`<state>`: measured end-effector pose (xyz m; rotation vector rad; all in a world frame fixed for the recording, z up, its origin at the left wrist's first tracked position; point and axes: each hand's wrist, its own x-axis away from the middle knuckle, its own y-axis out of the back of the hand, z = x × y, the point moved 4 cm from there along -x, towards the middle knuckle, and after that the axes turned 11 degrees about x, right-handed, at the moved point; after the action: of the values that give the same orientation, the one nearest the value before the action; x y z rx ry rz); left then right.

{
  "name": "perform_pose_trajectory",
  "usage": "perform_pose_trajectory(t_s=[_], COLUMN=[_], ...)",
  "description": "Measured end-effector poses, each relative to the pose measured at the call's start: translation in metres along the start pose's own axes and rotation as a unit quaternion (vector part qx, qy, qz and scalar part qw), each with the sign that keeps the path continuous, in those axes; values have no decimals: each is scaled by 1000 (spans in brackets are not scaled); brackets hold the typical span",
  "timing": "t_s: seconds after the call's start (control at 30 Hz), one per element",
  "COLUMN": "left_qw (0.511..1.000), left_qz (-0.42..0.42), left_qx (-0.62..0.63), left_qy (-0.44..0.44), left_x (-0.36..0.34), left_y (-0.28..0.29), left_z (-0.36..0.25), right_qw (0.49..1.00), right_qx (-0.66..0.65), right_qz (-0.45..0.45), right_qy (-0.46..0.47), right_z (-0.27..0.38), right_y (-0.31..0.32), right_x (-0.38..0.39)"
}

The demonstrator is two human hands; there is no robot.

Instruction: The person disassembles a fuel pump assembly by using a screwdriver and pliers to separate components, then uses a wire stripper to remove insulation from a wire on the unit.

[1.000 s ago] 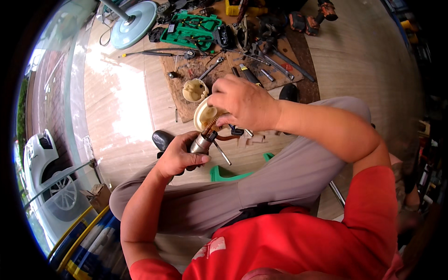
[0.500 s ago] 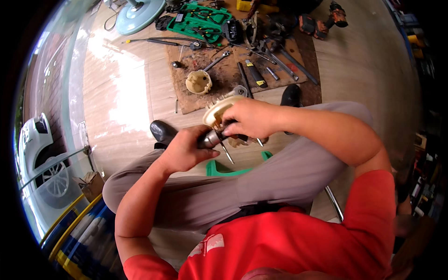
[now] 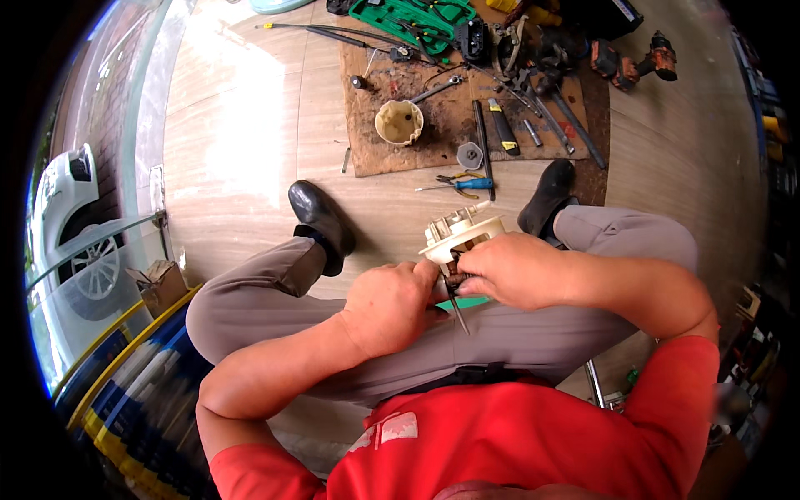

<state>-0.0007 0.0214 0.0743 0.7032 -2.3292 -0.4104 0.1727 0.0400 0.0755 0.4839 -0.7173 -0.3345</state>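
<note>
A: What is the seated person holding over the lap?

B: A cream plastic pump assembly [image 3: 461, 236] with a round flanged top, raised just above the grey-trousered knees. The left hand [image 3: 392, 307] is wrapped closed around its lower body, which that hand hides. The right hand [image 3: 512, 271] is closed on the side under the flange, where a thin dark tool [image 3: 454, 302] pokes downward; whether the fingers pinch that tool or the part itself cannot be told.

A: Why held that way?

B: It seems one hand steadies the body while the other works at the joint, and the lap gives a brace close to the eyes.

A: How much room is around it?

B: Bare wooden floor lies open to the left, past the black shoe [image 3: 320, 218]. Ahead, the brown mat [image 3: 392, 158] is crowded: a cream cup-shaped housing [image 3: 399, 122], blue-handled pliers [image 3: 460, 182], a green socket tray [image 3: 406, 16] and an orange cordless drill [image 3: 642, 57] near the far edge. The mat's near edge sits just beyond the feet.
</note>
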Motion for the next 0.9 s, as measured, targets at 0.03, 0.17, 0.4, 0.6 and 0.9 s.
perform_pose_trajectory(t_s=[0.03,0.17,0.4,0.6,0.9], left_qw=[1000,998,987,974,995], left_qz=[7,39,56,97,-61], left_qx=[9,43,57,80,27], left_qy=[0,7,-137,-189,-76], left_x=[0,-4,19,18,-11], left_y=[0,7,42,40,27], left_z=[1,4,-30,-31,6], right_qw=[1000,995,959,947,974], right_qx=[11,94,195,188,119], right_qz=[7,4,-101,-129,-172], right_qy=[1,22,177,226,86], right_z=[0,5,41,46,-1], right_y=[0,11,48,48,28], right_x=[0,-1,40,48,17])
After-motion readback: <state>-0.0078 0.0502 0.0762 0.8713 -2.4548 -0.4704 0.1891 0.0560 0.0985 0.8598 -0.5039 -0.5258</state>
